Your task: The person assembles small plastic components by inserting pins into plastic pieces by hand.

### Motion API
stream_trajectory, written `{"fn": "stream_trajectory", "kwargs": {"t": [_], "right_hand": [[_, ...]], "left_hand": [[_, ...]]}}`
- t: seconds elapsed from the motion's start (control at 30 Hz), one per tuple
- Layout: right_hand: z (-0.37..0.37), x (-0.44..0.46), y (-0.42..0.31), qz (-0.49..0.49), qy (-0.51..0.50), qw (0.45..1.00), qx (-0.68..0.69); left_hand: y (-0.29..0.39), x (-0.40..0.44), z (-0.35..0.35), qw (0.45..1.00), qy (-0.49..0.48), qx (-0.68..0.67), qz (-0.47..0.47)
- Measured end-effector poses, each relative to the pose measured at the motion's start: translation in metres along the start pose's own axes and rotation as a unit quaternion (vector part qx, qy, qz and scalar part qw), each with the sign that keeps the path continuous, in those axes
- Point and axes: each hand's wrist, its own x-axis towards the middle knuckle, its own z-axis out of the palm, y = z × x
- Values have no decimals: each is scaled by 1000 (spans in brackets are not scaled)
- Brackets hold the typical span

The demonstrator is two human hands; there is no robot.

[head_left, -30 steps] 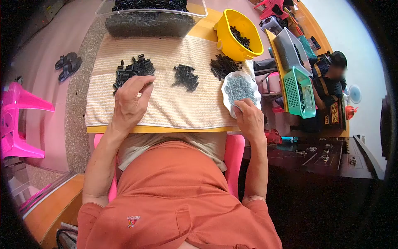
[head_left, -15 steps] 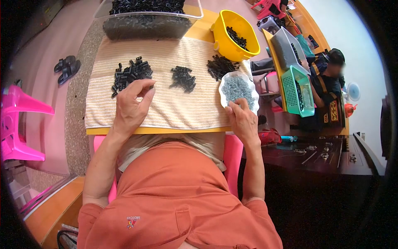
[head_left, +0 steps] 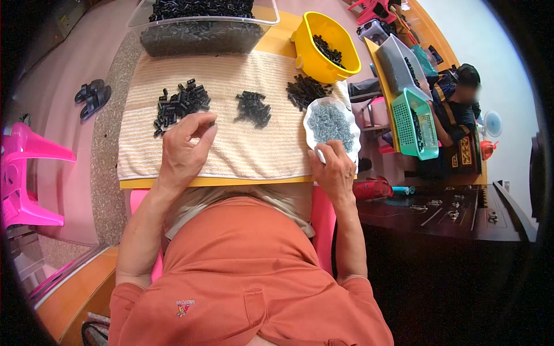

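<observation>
The left hand (head_left: 187,149) has fingertips close together beside the black pieces (head_left: 183,104). The right hand (head_left: 334,173) bends at the white dish (head_left: 309,134). What they pinch, I cannot tell.

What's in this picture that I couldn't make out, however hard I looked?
All in the head view:
Whatever the left hand may be pinching: too small, mostly covered by its fingertips.
Whatever the right hand may hold: hidden by its own fingers.
The far side of the clear bin: cut off by the top edge.
The lettering by the shirt logo: too small.
</observation>
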Motion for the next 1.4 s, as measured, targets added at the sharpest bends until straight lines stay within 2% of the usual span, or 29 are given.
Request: {"fn": "stream_trajectory", "kwargs": {"t": [0.4, 0.9, 1.13, 1.3, 1.4], "right_hand": [[8, -4, -1, 49, 11, 998, 45], [9, -7, 6, 46, 17, 994, 99], [6, -4, 10, 92, 19, 981, 169], [4, -5, 11, 113, 10, 979, 168], [7, -6, 17, 82, 25, 982, 168]], "left_hand": [[1, -4, 5, 1000, -5, -26, -6], [4, -6, 6, 999, 3, -33, -12], [1, -7, 7, 999, 1, -48, -23], [4, -8, 5, 996, -29, -62, -61], [4, -9, 5, 994, -41, -68, -73]]}}
